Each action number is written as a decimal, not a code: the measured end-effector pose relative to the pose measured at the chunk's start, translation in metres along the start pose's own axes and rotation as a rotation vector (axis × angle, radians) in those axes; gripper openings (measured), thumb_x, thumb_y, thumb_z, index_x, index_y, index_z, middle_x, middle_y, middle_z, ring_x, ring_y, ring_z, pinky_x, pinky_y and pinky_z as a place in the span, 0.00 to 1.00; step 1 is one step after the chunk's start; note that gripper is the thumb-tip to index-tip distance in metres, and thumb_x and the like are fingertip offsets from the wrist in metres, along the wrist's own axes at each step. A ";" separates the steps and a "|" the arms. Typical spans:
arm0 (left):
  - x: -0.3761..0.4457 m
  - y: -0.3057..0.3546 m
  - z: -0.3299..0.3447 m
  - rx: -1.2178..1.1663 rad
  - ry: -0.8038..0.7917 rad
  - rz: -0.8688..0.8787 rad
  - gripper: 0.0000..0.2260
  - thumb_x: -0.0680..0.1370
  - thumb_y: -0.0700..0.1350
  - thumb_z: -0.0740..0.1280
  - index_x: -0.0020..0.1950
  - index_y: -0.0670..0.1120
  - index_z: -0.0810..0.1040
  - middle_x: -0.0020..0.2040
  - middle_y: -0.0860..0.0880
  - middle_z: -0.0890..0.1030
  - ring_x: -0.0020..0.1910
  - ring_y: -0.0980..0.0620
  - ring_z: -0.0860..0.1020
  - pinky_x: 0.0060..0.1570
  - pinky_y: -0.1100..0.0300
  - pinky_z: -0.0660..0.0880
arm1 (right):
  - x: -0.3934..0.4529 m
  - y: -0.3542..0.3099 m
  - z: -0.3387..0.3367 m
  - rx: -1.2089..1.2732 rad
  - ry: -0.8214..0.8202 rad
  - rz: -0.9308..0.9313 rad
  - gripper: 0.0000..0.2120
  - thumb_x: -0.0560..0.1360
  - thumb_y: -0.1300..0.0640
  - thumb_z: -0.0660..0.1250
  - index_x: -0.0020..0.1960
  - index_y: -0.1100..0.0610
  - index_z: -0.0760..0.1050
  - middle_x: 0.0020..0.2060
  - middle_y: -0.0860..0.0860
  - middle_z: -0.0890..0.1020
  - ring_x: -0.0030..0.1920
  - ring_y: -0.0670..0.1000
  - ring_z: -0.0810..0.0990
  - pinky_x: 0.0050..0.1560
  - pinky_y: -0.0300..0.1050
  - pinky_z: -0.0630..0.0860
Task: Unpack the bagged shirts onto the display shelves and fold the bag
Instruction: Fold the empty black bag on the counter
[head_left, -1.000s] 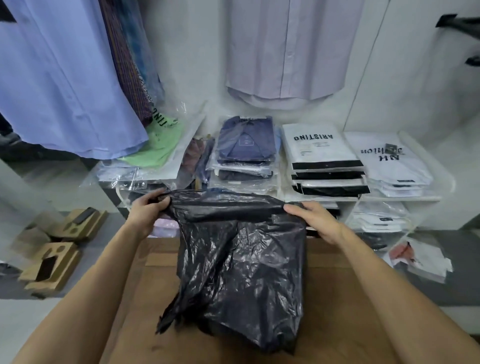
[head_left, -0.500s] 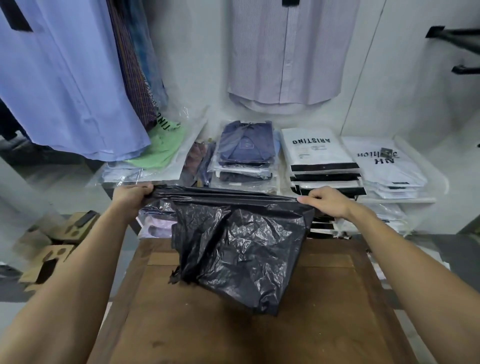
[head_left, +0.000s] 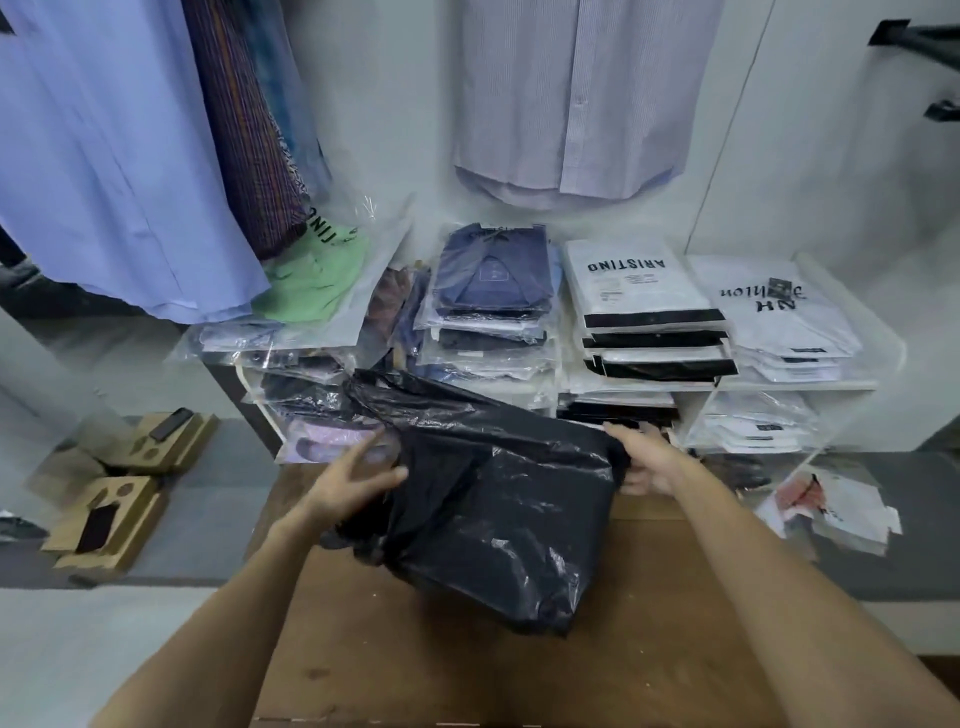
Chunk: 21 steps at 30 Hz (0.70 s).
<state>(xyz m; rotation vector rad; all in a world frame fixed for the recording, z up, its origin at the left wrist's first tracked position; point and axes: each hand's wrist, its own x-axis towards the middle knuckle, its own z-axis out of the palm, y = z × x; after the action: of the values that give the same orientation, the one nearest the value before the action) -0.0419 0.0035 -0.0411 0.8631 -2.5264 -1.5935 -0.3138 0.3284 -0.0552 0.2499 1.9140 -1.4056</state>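
Observation:
The crumpled black plastic bag hangs in front of me, over the far part of a wooden table. My right hand pinches the bag's upper right corner. My left hand sits at the bag's left side, fingers spread against the plastic; its grip is unclear. The bag's top left corner sticks up free. Behind it, bagged shirts lie stacked on clear display shelves: a navy stack, white Aristino packs, white printed packs and a green shirt.
Shirts hang above on the white wall: pale blue, dark striped, light lilac. Cardboard inserts lie on the floor to the left. Loose packaging lies on the floor at right, below the shelf.
My left hand let go of the bag's top left corner and dropped to its left side. The bag sank lower, and its top edge is no longer stretched taut.

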 end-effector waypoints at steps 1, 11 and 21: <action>-0.006 -0.012 0.004 0.049 -0.110 -0.020 0.37 0.74 0.54 0.77 0.79 0.51 0.65 0.71 0.57 0.72 0.69 0.59 0.72 0.64 0.68 0.67 | 0.006 0.010 -0.003 0.026 -0.012 0.038 0.41 0.79 0.50 0.71 0.82 0.45 0.48 0.68 0.58 0.76 0.50 0.58 0.82 0.42 0.52 0.77; 0.007 -0.026 0.045 0.552 -0.290 -0.074 0.17 0.69 0.49 0.76 0.57 0.54 0.82 0.51 0.54 0.83 0.54 0.50 0.82 0.48 0.62 0.73 | 0.018 0.025 0.011 0.196 0.062 -0.149 0.27 0.76 0.58 0.74 0.72 0.59 0.70 0.60 0.57 0.81 0.55 0.57 0.83 0.55 0.53 0.80; 0.026 -0.001 0.076 0.232 0.008 -0.278 0.07 0.79 0.52 0.68 0.50 0.51 0.81 0.53 0.45 0.83 0.56 0.43 0.80 0.55 0.56 0.73 | -0.033 0.041 0.001 -0.197 -0.429 0.200 0.32 0.67 0.37 0.78 0.65 0.51 0.75 0.60 0.58 0.83 0.59 0.62 0.83 0.58 0.62 0.81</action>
<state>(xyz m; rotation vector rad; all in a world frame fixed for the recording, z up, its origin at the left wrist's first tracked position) -0.0872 0.0537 -0.0847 1.2922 -2.7224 -1.3661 -0.2674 0.3520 -0.0642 0.0371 1.6065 -1.0316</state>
